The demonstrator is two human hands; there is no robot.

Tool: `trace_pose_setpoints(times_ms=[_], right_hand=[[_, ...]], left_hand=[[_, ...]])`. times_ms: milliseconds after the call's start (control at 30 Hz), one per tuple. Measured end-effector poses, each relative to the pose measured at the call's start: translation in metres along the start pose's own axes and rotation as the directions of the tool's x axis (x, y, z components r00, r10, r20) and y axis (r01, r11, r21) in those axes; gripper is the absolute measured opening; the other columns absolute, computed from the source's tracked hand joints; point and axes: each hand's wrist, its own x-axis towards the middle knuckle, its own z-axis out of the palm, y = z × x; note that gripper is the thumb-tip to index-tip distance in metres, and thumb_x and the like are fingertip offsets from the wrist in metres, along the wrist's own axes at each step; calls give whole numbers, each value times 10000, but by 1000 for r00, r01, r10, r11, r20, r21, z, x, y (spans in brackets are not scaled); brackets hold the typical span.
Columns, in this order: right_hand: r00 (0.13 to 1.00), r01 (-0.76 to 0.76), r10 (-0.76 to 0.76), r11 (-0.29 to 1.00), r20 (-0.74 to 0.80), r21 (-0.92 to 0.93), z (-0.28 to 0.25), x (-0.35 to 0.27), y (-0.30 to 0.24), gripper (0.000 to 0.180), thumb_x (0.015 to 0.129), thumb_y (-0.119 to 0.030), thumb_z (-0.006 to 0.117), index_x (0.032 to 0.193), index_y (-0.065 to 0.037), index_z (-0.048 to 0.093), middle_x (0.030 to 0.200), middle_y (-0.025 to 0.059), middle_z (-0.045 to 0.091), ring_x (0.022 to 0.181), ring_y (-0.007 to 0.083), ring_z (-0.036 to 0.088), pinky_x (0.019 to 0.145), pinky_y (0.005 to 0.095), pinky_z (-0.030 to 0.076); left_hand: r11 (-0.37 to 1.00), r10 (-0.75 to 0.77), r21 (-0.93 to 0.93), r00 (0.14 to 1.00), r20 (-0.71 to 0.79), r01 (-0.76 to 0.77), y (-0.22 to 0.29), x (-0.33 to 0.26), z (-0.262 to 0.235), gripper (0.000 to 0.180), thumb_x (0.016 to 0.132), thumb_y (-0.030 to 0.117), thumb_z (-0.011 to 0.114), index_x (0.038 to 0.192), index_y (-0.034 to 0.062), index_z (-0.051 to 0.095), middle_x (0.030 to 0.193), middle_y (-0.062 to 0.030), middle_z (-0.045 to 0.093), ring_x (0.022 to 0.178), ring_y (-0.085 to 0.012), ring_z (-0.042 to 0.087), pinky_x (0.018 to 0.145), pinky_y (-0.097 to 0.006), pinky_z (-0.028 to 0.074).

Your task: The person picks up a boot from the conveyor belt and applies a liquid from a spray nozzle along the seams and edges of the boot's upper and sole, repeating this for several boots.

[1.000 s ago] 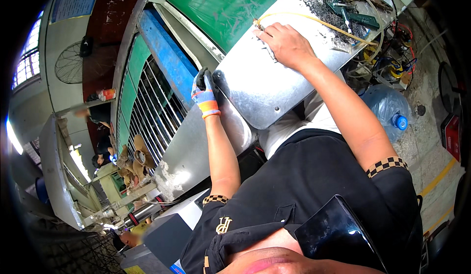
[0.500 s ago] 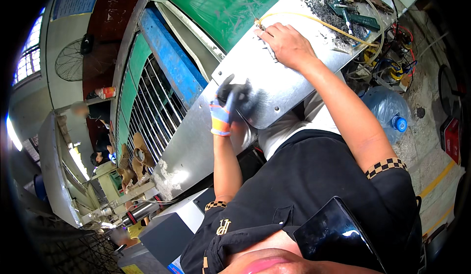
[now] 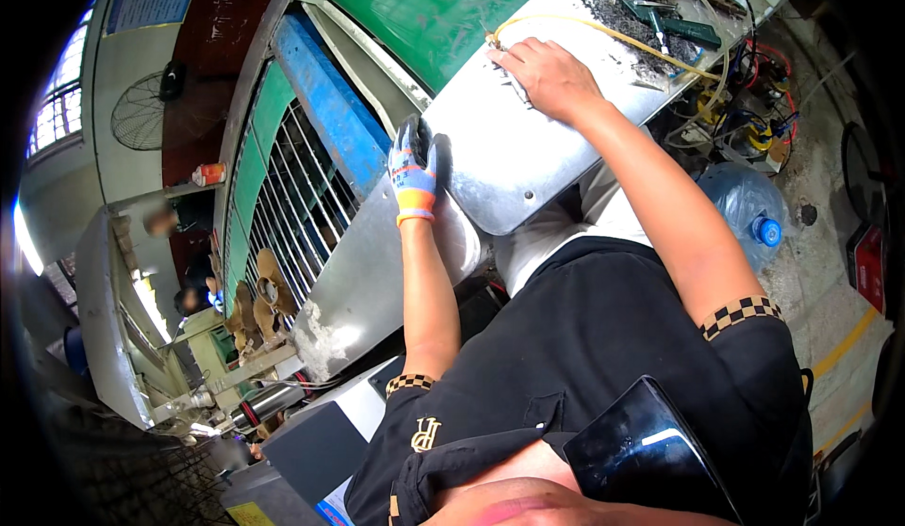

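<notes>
Hands: gloved left (image 3: 413, 170) grips metal sheet (image 3: 514, 149) edge, fingertips hidden.

Gloved left hand (image 3: 413, 170) raised, bare right hand (image 3: 550, 77) pressed flat

Both hands on a curved sheet of shiny metal at the green table

The metal sheet (image 3: 528, 154) is the thing to look at: the left hand (image 3: 413, 170), in a grey and blue glove with an orange cuff, has its fingers (image 3: 411, 138) on the sheet's left edge, and the bare right hand (image 3: 547, 78) lies flat on its upper part. Just above the sheet there's the green table (image 3: 424, 8), with a yellow hose (image 3: 603, 34) along its edge and metal shavings (image 3: 617, 8) up right. Left of the sheet, a blue beam (image 3: 325, 102) and a wire grille (image 3: 302, 196). Right of it, down on the floor, a blue water jug (image 3: 745, 210).
</notes>
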Motion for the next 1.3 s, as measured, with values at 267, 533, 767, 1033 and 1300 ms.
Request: trace_pose_setpoints(times_ms=[267,533,767,1033,1300], right_hand=[[946,-295,310,945,-95,143,-61,-45,-9,588,813,-44,636,1371,-87,453,1139,153,597,1001,336,613,862,407,505],[917,-391,398,910,-19,138,-99,-91,-18,558,829,-39,605,1361,-51,436,1089,191,605,978,376,604,836,432,500],[960,-233,261,945,-100,230,-70,-94,-29,594,804,12,614,1367,-55,434,1044,167,573,948,355,588,826,418,485],[865,-451,482,869,-138,205,-79,-91,-5,580,858,-13,571,1407,-72,390,1089,184,577,924,366,616,791,431,505],[961,-27,129,924,-245,381,-74,-73,-37,602,786,10,598,1365,-35,438,1021,164,588,888,329,612,780,394,517]], left_hand=[[998,34,47,998,-61,-31,9,-3,-8,457,827,193,705,1242,35,597,1206,-181,624,1127,-333,586,996,-387,451],[997,34,72,998,-55,-30,8,-1,-2,449,843,226,703,1233,23,610,1217,-186,627,1132,-337,588,1006,-385,444],[995,28,95,999,-47,-23,16,-3,-6,441,852,237,698,1234,35,611,1232,-189,615,1134,-342,582,1010,-396,438],[991,41,127,998,-44,-35,5,-4,-3,424,849,213,698,1220,22,621,1219,-185,626,1155,-350,572,1022,-405,428],[960,-28,-275,997,74,48,72,4,0,334,974,126,543,1281,-2,579,1224,-131,643,1132,-216,603,1001,-331,443]])
